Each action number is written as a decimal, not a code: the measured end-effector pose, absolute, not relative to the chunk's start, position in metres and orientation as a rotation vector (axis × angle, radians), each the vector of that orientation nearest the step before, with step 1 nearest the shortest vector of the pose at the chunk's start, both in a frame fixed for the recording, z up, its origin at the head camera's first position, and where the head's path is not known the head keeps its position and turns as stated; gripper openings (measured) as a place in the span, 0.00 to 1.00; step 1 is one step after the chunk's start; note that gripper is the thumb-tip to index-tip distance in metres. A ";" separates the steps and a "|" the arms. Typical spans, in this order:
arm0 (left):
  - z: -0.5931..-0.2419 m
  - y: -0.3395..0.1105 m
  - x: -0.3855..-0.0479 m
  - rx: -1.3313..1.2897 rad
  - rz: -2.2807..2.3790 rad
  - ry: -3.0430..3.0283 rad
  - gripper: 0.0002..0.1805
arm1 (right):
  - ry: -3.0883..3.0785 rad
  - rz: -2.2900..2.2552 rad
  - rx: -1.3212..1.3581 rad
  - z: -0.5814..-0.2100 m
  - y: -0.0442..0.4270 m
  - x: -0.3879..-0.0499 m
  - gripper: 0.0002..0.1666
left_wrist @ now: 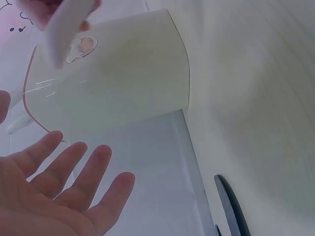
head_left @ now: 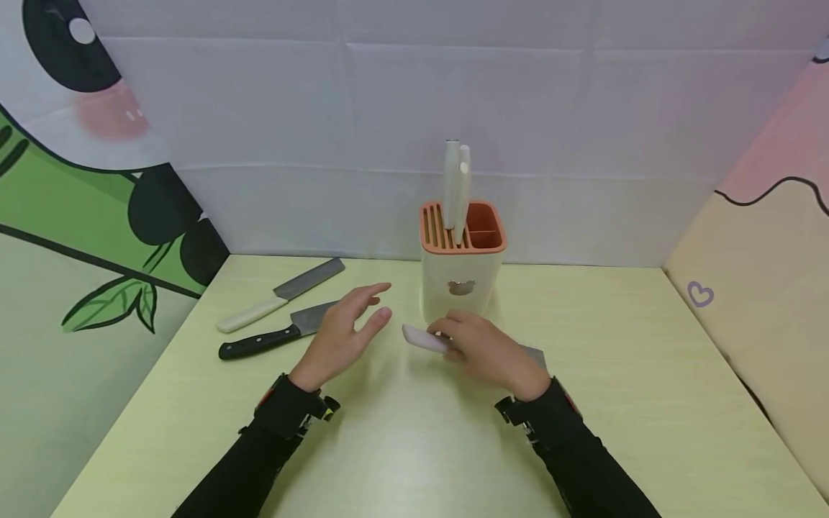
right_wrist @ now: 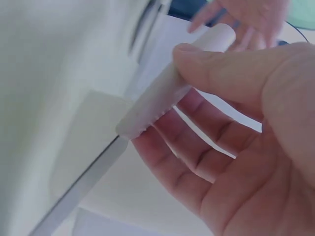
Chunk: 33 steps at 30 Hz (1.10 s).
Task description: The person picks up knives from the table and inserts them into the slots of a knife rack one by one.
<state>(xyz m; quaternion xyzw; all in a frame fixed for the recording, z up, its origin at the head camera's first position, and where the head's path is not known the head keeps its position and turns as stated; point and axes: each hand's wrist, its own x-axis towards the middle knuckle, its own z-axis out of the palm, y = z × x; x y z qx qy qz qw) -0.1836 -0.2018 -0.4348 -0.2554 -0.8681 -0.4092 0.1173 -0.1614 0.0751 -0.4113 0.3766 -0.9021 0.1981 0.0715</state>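
Note:
My right hand (head_left: 487,352) pinches the white handle (head_left: 424,338) of a knife between thumb and fingers; part of its blade (head_left: 535,355) shows beyond the hand. In the right wrist view the handle (right_wrist: 162,93) lies across the fingers (right_wrist: 197,142), with the blade (right_wrist: 81,189) pointing down-left. My left hand (head_left: 338,342) holds nothing, its fingers spread, beside the blade of a black-handled knife (head_left: 259,343). The left wrist view shows that palm (left_wrist: 64,196) facing the holder's side. Behind my hands stands a cream knife holder (head_left: 460,288) with an orange top, white handles (head_left: 452,183) upright in its slots.
A white-handled cleaver (head_left: 309,279) lies at the left of the table (head_left: 401,460), behind the black-handled knife. A printed cloth (head_left: 291,108) hangs along the back, and patterned panels (head_left: 764,288) stand at the sides.

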 end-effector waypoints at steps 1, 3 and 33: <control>-0.434 -0.202 -0.183 -0.747 -1.198 -2.539 0.28 | -2.714 0.623 1.119 -0.406 0.077 -0.160 0.20; -0.433 -0.202 -0.183 -0.750 -1.197 -2.535 0.28 | -2.705 0.678 1.100 -0.397 0.081 -0.158 0.21; -0.418 -0.176 -0.186 -0.726 -1.233 -2.492 0.28 | -2.333 1.535 0.924 -0.356 0.114 -0.180 0.30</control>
